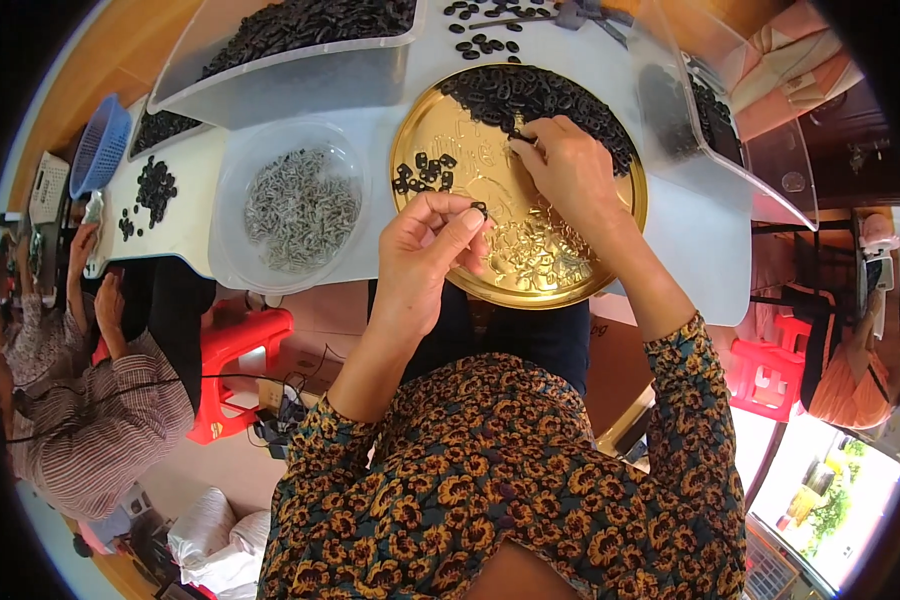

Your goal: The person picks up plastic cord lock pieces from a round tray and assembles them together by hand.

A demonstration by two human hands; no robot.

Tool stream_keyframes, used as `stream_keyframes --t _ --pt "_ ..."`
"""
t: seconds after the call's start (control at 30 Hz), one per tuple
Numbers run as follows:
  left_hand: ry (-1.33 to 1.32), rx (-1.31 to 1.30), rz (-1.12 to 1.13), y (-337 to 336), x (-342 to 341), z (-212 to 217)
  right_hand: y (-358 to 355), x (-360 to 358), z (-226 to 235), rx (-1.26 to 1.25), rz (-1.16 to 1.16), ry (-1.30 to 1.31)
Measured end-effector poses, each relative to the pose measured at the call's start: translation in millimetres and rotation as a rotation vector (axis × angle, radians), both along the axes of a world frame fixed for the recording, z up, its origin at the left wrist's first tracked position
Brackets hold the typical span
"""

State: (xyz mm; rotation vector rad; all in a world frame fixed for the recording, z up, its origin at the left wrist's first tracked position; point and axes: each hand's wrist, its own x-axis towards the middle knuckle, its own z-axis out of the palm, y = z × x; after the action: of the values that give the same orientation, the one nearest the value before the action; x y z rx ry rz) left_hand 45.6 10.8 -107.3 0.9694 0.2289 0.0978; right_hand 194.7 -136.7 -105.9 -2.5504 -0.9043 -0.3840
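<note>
Black piece (480, 209): held at the very tips of my left hand (418, 258), above the tray's near left part; too small for me to read its long axis.

Left fingers: narrow, thumb and forefinger pinched on that piece, the others curled loosely beneath it.

Bright bits (540, 255): strewn on the tray's near side, right of my left fingertips and a little closer to my body, just left of my right forearm.

Right hand (575, 165): comes in from the right and reaches farther out than the left, its fingers pointing left, thumb on my side.

Link (518, 136): small and dark, between right thumb and forefinger at the near edge of the heap. Those fingers stand narrow about it; whether they grip it, and how its long axis runs, I cannot tell.

Piece to link: the link lies away from me and slightly right of the held piece; they are apart, with bare gold between.

Tray (482, 178): round, golden, on the white desk (705, 260).

Cluster (428, 172): black pieces on the tray's left, beyond my left knuckles; the left hand is nearer.

Tub (222, 225): clear, left of the tray, holding grey bits (305, 210).

Heap (550, 98): black links along the tray's far and right sides; the right hand is nearer.

Left bin (355, 85): clear, farther out beyond the tub, piled with black pieces.
</note>
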Motion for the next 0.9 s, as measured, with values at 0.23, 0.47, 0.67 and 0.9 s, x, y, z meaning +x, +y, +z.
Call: stream_keyframes --t 0.23,0.47,0.67,0.9 --pt "0.02 0.012 -0.007 2 0 -1 -15 -19 8 -0.074 0.023 0.064" --pt "-0.019 -0.005 -0.016 -2 4 0 -29 -32 2 0.525 0.117 0.668" --pt "-0.178 0.014 -0.003 -13 3 7 -30 -55 20 1.019 0.164 1.181" --pt "-0.249 0.02 0.014 -20 0 6 -21 -75 27 1.179 0.126 1.153"
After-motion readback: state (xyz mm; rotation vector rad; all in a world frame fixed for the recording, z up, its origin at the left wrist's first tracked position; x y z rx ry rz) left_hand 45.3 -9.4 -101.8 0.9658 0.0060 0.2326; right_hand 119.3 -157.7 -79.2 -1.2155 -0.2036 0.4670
